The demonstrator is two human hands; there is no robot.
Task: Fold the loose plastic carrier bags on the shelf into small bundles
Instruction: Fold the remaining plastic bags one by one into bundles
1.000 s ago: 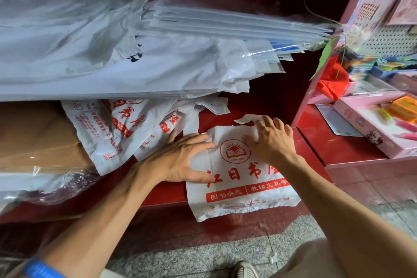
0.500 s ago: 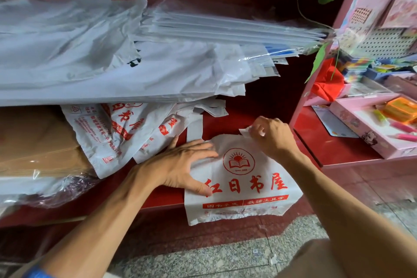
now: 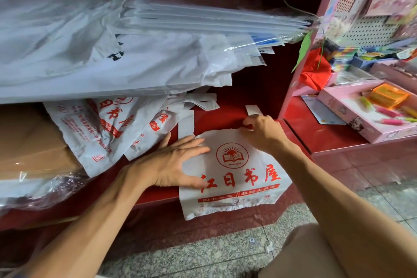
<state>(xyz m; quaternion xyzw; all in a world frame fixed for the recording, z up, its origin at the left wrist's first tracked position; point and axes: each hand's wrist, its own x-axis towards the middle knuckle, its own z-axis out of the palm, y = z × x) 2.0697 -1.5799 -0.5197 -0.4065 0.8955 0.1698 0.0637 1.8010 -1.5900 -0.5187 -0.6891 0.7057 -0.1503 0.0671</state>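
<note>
White plastic fills most of what I see: a big stack of flat bags and clear sleeves (image 3: 126,56) lies across the upper left, overhanging the deep red shelf (image 3: 228,117) beneath it. Under that stack sits a brown cardboard pile (image 3: 29,142), and beside it a heap of loose carrier bags (image 3: 106,128) with red print spills onto the shelf, their handles trailing to the right. To the far right I see a pink display rack (image 3: 370,18) and a pink tray (image 3: 352,115) with small coloured items.

The carrier bag (image 3: 234,178) I am watching lies flat near the front of the shelf, red book logo and characters facing up, its bottom edge hanging over the shelf lip above the speckled floor (image 3: 203,253). The left hand (image 3: 173,165) rests flat on the bag's left side, fingers straight and spread, thumb pressing near the first printed character. The right hand (image 3: 264,133) is curled at the bag's top right corner, fingertips pinching the plastic by the handle strip (image 3: 252,109).
</note>
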